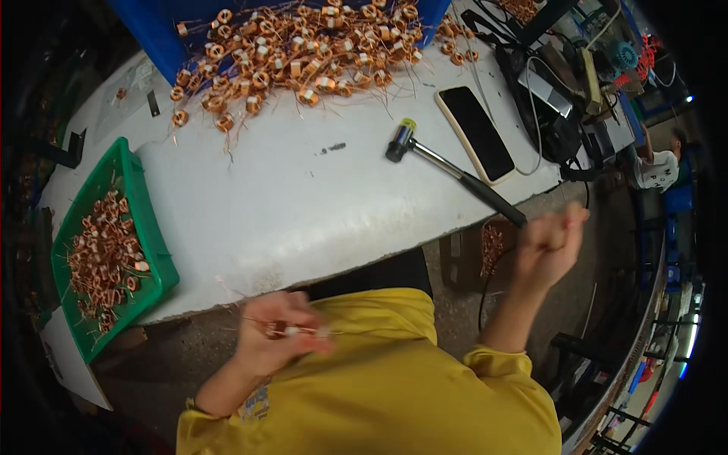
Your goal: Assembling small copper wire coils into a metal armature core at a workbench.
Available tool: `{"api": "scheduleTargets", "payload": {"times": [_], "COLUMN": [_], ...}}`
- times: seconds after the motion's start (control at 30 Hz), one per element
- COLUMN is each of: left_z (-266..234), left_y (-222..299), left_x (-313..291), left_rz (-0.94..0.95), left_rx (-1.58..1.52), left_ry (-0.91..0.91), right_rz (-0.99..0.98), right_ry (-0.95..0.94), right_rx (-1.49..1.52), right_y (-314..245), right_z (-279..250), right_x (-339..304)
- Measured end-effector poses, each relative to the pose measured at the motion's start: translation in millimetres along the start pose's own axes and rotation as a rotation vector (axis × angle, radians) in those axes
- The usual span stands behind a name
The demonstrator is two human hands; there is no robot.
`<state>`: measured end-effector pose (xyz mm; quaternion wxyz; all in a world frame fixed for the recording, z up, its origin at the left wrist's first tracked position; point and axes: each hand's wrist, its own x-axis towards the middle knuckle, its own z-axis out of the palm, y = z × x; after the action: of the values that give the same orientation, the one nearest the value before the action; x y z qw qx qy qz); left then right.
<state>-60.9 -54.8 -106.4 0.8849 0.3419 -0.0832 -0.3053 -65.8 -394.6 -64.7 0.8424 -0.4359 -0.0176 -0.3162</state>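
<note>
My left hand, slightly blurred, is closed on a small copper wire coil in front of my body. Thin wire ends stick out on both sides of it. Raised to the right, off the table's edge, my right hand has its fingers curled together. Motion blurs it, and whatever it may hold cannot be made out. Close by, the black handle of a mallet reaches over the table edge; its head is black and yellow. A heap of copper coils spills from a blue bin at the far side.
At the left edge stands a green tray with many coils. A phone lies beside the mallet on the white table. Cables and a black bag crowd the right end. Below is a crate; another person is far right.
</note>
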Motion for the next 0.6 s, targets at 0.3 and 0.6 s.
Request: {"api": "scheduleTargets", "payload": {"times": [0.3, 0.6], "left_z": [17.2, -0.6], "left_y": [24.6, 31.9], "left_x": [30.2, 90.5], "left_rz": [0.006, 0.061], "left_rx": [-0.362, 0.633], "left_ry": [-0.143, -0.007], "right_rz": [0.015, -0.093], "right_ry": [-0.323, -0.297], "right_rx": [-0.614, -1.598], "right_y": [30.0, 95.6], "right_z": [73.0, 99.8], "right_x": [33.0, 136.3]}}
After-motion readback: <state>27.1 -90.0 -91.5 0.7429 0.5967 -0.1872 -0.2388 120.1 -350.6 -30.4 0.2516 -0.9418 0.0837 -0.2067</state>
